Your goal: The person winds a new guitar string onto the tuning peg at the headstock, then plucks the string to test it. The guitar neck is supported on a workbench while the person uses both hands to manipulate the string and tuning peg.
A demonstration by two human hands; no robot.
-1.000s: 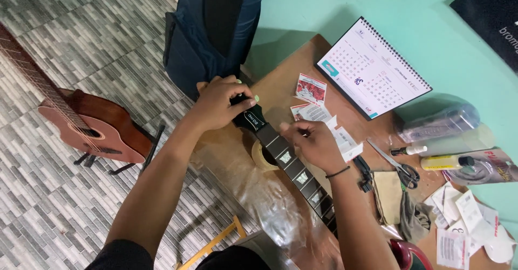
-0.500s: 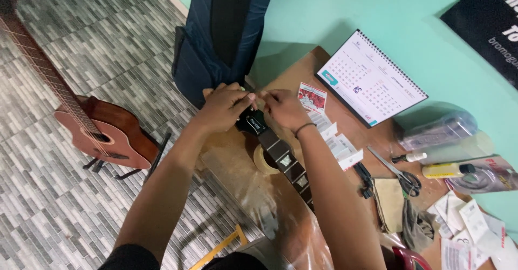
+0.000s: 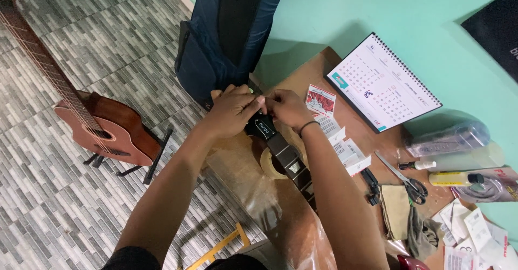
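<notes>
Both our hands meet at the headstock (image 3: 260, 125) of the black guitar neck (image 3: 288, 159), just above frame centre. Our left hand (image 3: 233, 110) comes in from lower left w/ fingers curled closed over the top of the headstock, gripping it. Our right hand (image 3: 286, 109) comes from the lower middle, fingers pinched together at the headstock's upper right edge, touching the left fingertips; what's pinched is too small to tell. The neck runs diagonally down-right from there across the brown table (image 3: 302, 78), its inlaid fretboard passing over a roll of tape (image 3: 270, 164) that sits under it.

Right of the hands: small paper packets (image 3: 345, 148) just beside the neck, a red-printed packet (image 3: 321, 99) near the right hand, and a spiral desk calendar (image 3: 383, 81) at upper right. Scissors (image 3: 407, 178), a yellow bottle (image 3: 453, 179) and a tan cloth (image 3: 396, 210) lie toward the right edge, well apart from the hands. A navy gig bag (image 3: 226, 32) leans at top centre; an acoustic guitar (image 3: 102, 121) stands on the tiled floor at left.
</notes>
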